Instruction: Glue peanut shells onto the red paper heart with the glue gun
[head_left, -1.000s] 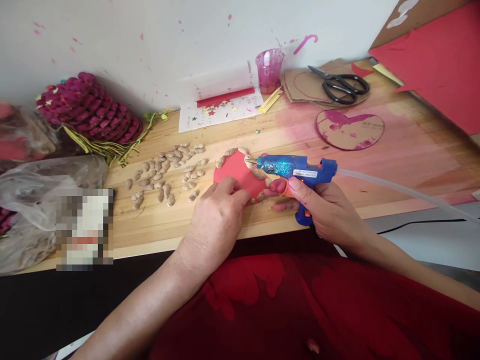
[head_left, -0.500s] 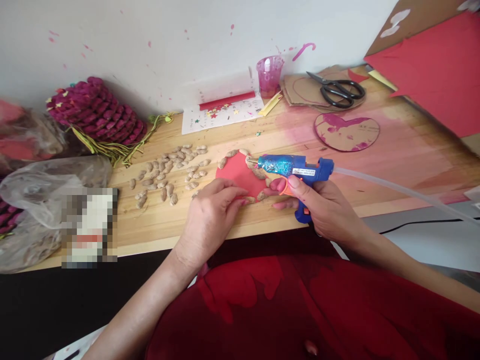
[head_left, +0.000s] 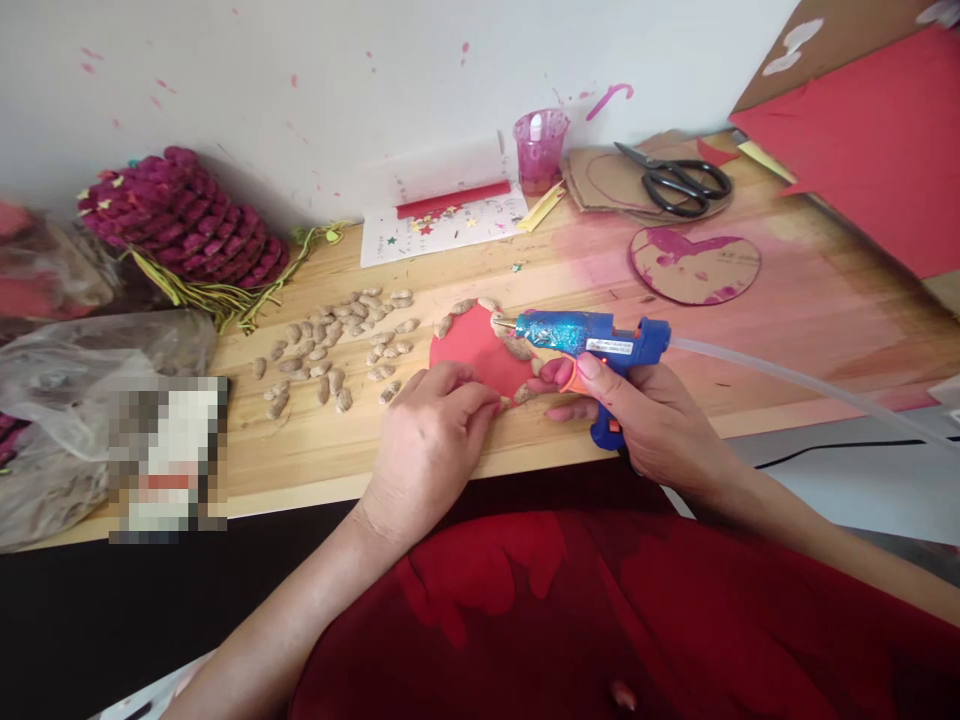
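Note:
On the wooden table lies a red paper heart with unshelled peanuts set along its rim. My left hand reaches over the heart's lower left part, thumb and fingers pinched on a peanut at its near edge; most of that peanut is hidden. In my right hand is a blue glue gun, gripped by the handle with a finger at the orange trigger. Its nozzle points left, above the peanuts on the heart's right side. A long clear glue stick sticks out of its back.
Loose peanuts lie left of the heart. Behind are a paper sheet with star sequins, a pink-stained cup, and black scissors on cardboard. A painted cardboard heart lies right. A purple bumpy craft and plastic bags stand left.
My left hand has shifted slightly right along the heart's near edge, its fingertips now covering more of the peanut there. The glue gun has barely moved.

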